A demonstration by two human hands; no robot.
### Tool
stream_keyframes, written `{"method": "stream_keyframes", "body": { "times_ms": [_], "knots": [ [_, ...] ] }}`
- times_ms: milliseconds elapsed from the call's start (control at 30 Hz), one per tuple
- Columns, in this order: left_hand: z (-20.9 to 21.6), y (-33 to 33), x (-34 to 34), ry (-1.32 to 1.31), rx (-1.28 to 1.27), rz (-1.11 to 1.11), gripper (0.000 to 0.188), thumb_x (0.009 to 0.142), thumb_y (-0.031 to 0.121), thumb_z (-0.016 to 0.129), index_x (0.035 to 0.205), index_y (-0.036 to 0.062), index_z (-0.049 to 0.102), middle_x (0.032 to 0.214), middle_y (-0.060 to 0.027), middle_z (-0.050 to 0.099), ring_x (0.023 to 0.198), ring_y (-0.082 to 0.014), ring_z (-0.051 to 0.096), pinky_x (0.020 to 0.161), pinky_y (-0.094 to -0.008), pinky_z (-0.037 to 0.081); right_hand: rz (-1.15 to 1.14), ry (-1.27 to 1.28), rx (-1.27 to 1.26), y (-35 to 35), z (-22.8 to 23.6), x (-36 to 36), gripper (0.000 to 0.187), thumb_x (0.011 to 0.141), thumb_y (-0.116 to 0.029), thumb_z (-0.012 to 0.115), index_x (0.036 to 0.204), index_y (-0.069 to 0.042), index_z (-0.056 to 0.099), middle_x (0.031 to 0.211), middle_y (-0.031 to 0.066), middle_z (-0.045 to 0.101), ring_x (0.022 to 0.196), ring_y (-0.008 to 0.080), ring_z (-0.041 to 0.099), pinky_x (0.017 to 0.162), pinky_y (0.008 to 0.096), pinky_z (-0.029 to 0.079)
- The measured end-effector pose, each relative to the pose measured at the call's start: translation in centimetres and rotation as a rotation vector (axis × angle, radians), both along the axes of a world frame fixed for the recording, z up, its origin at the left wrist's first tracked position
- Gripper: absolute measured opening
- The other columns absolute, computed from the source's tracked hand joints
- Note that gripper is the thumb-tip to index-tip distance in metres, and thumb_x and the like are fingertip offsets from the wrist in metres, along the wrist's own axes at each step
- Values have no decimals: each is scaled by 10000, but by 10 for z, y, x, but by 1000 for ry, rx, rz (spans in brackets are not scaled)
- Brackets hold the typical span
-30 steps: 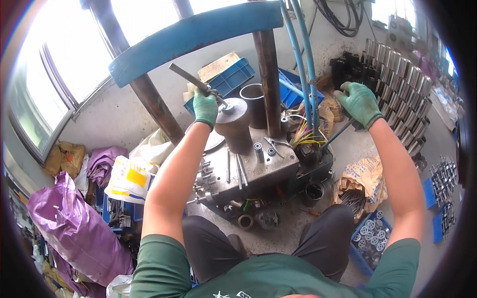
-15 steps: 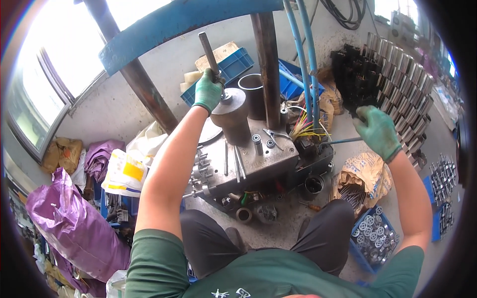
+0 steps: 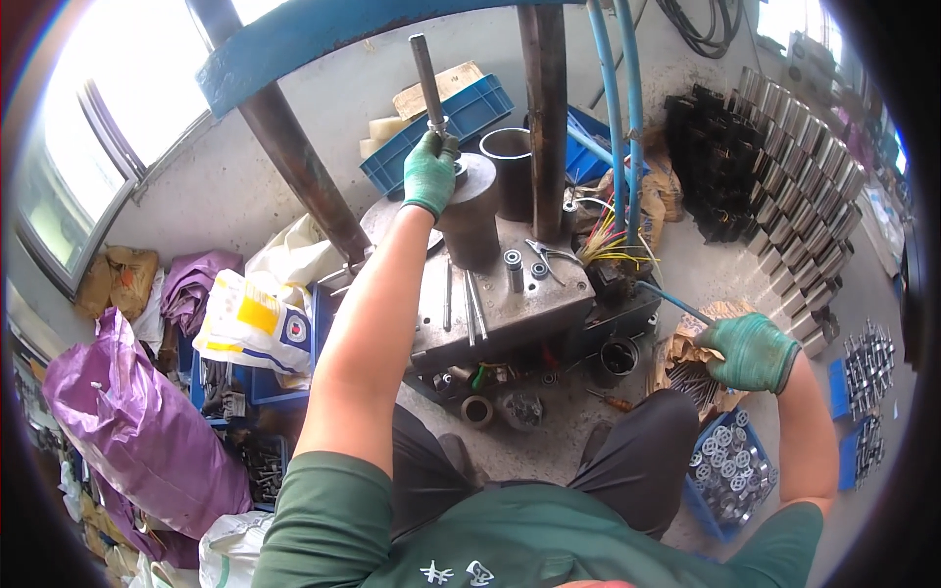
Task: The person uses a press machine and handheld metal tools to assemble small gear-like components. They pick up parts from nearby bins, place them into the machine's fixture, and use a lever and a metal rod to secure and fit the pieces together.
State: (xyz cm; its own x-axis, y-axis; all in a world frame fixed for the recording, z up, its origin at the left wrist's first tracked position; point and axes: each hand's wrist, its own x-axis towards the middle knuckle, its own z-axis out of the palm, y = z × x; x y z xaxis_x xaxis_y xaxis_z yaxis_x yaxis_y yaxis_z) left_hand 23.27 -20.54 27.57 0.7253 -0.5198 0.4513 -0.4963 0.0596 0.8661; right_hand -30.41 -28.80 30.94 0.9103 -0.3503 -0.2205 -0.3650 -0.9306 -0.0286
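Observation:
My left hand (image 3: 431, 176), in a green glove, is closed around the lower part of an upright metal shaft (image 3: 425, 73) with a ring-like collar just above my fingers. It is over the top of a thick round metal block (image 3: 470, 211) on the press table (image 3: 446, 338); the shaft's lower end is hidden by the glove. My right hand (image 3: 753, 353), also gloved in green, is curled at the end of a thin blue lever (image 3: 674, 301) low on the right. Rods (image 3: 472, 309), small bearings (image 3: 538, 270) and pliers (image 3: 549, 257) lie on the table near the block.
A blue press beam (image 3: 372, 39) and steel columns (image 3: 547, 127) surround the table. Blue hoses (image 3: 632, 127) and loose wires (image 3: 618, 250) are at the right. Stacked metal tubes (image 3: 799, 186), a crate of wheel-shaped parts (image 3: 730, 465) and a purple sack (image 3: 147, 431) stand around.
My right hand has moved down, and the blue lever now slants downward toward it. My left hand has lifted the shaft slightly relative to the block. The view has shifted a little.

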Motion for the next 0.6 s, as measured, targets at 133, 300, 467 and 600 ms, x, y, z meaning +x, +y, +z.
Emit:
{"method": "stream_keyframes", "body": {
  "times_ms": [133,300,467,600],
  "knots": [
    [3,5,-1,-59,8,21,211,1058,203,685,1163,22,708,884,-71,723,729,-128,641,687,-318,549,-66,76,26,12,-16,-14,360,830,-297,609,1048,-72,788,971,202,765,902,394,750,860,504,602],
    [6,8,-3,-101,51,56,220,1050,217,701,1134,14,723,909,-62,743,801,-129,643,777,-308,536,-209,25,29,39,-41,-31,265,850,-300,650,858,-63,771,868,196,742,828,405,734,793,514,590],
    [7,8,-4,-45,29,17,212,1043,218,714,1129,25,732,912,-55,742,806,-119,627,781,-298,526,-313,-163,6,53,-67,-41,255,854,-295,687,797,-57,757,822,188,724,788,406,718,746,514,574],
    [11,11,-6,6,36,4,203,1040,211,714,1138,35,738,916,-49,744,810,-111,632,771,-296,527,-356,-307,21,61,-71,-38,232,836,-274,730,766,-54,750,811,178,720,767,391,716,718,491,571]
  ]
}}
